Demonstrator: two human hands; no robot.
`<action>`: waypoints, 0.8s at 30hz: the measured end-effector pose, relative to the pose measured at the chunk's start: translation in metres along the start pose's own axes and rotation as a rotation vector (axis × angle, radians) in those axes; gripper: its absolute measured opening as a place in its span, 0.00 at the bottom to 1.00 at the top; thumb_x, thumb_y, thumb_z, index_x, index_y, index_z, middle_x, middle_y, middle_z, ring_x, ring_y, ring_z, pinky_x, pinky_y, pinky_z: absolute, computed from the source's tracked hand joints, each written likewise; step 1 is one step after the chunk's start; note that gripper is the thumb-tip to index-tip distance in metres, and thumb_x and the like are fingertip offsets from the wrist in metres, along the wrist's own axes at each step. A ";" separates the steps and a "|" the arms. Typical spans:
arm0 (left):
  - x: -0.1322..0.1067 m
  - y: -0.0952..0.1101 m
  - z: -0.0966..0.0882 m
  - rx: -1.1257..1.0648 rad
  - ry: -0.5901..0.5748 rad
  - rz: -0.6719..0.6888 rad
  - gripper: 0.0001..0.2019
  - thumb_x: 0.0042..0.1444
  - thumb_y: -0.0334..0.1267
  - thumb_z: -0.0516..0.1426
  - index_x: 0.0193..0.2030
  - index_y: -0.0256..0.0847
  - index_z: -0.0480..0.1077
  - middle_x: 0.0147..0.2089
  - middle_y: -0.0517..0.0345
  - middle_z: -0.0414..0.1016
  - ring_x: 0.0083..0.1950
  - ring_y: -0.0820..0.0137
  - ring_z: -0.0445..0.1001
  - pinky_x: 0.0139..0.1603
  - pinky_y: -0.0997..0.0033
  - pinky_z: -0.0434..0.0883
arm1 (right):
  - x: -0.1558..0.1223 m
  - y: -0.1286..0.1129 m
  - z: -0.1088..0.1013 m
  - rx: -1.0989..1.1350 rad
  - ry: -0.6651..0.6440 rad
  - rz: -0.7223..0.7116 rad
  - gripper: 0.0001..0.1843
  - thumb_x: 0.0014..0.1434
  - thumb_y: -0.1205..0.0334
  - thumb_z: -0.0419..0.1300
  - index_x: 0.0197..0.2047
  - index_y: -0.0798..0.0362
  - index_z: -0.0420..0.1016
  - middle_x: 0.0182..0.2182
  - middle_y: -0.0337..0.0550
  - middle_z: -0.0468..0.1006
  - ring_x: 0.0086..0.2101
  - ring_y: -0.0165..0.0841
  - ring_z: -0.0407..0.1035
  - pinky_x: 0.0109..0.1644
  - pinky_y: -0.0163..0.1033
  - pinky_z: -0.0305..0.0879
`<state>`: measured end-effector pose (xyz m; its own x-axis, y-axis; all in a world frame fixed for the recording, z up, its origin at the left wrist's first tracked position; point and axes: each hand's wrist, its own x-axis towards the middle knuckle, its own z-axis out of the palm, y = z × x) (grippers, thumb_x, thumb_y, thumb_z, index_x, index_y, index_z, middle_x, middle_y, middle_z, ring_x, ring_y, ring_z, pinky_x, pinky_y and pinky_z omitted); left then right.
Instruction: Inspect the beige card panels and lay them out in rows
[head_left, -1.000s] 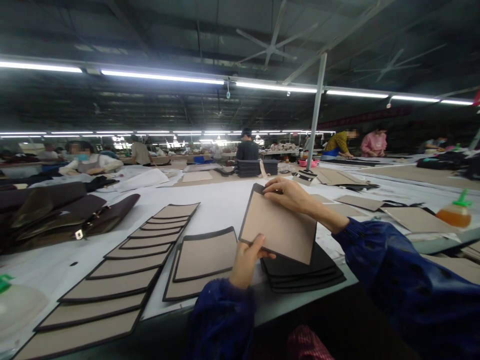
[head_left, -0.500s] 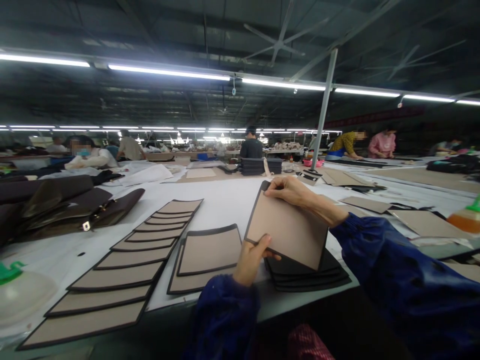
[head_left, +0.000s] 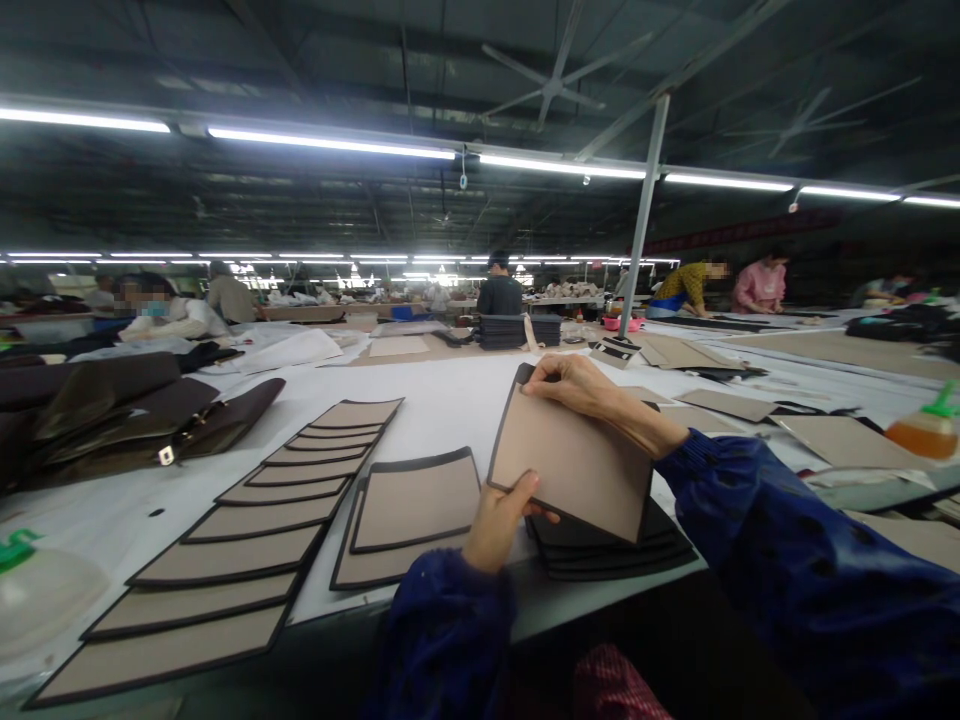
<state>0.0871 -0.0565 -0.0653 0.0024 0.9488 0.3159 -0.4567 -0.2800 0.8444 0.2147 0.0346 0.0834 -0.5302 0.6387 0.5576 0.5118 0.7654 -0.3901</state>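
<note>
My two hands hold a beige rectangular panel with a black edge binding (head_left: 570, 465) up off the table at a slant. My left hand (head_left: 501, 520) grips its lower left edge, and my right hand (head_left: 570, 385) pinches its top corner. Under the panel lies a stack of dark panels (head_left: 607, 540). To the left of my left hand are two bound beige panels (head_left: 415, 503), one overlapping the other. Further left, several similar panels form a fanned, overlapping row (head_left: 240, 545) on the white-covered table (head_left: 442, 395).
Dark brown leather bags (head_left: 112, 420) lie at the left. A translucent plastic container with a green handle (head_left: 45, 585) sits at the lower left, and an orange bottle with a green nozzle (head_left: 928, 437) at the right. Co-workers (head_left: 499, 290) stand at distant tables beyond stacked panels (head_left: 510, 330).
The held panel has tilted slightly between my hands, with its top corner shifting right. The whole view has also shifted a little as my head moved.
</note>
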 end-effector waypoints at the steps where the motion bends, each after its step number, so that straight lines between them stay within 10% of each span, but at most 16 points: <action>1: 0.000 -0.001 0.000 0.003 0.006 -0.001 0.16 0.49 0.45 0.63 0.37 0.32 0.75 0.39 0.47 0.77 0.34 0.63 0.77 0.26 0.69 0.76 | -0.001 -0.001 0.002 -0.011 0.009 -0.015 0.11 0.52 0.56 0.63 0.25 0.54 0.77 0.26 0.39 0.75 0.30 0.31 0.67 0.33 0.34 0.58; 7: 0.001 -0.001 0.001 0.006 0.075 -0.008 0.16 0.46 0.45 0.65 0.35 0.32 0.75 0.37 0.48 0.77 0.31 0.66 0.75 0.26 0.69 0.75 | -0.002 -0.002 0.012 -0.136 0.074 -0.137 0.11 0.57 0.56 0.61 0.30 0.55 0.79 0.31 0.43 0.75 0.34 0.35 0.69 0.40 0.37 0.61; 11: 0.003 0.002 0.002 -0.032 0.123 -0.018 0.16 0.45 0.44 0.66 0.36 0.34 0.76 0.35 0.51 0.77 0.30 0.66 0.76 0.27 0.67 0.75 | -0.003 -0.001 -0.007 0.028 0.048 -0.216 0.20 0.61 0.54 0.56 0.56 0.48 0.72 0.52 0.47 0.72 0.50 0.39 0.67 0.52 0.44 0.62; 16: 0.007 0.007 -0.001 -0.211 0.256 0.031 0.11 0.44 0.39 0.66 0.33 0.35 0.75 0.33 0.57 0.77 0.32 0.69 0.76 0.31 0.67 0.77 | -0.033 0.010 -0.031 0.249 0.342 0.096 0.30 0.60 0.49 0.57 0.62 0.51 0.62 0.56 0.53 0.68 0.51 0.43 0.67 0.53 0.50 0.64; 24: 0.009 0.008 -0.002 -0.298 0.273 0.052 0.12 0.45 0.37 0.67 0.36 0.35 0.75 0.37 0.55 0.78 0.35 0.69 0.76 0.33 0.68 0.78 | -0.106 0.011 0.003 0.599 -0.105 0.386 0.24 0.56 0.41 0.58 0.40 0.55 0.74 0.33 0.45 0.75 0.30 0.33 0.72 0.27 0.33 0.67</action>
<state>0.0822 -0.0503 -0.0566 -0.2459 0.9496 0.1944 -0.6880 -0.3123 0.6551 0.2751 -0.0246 0.0178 -0.4636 0.8536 0.2374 0.2329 0.3759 -0.8969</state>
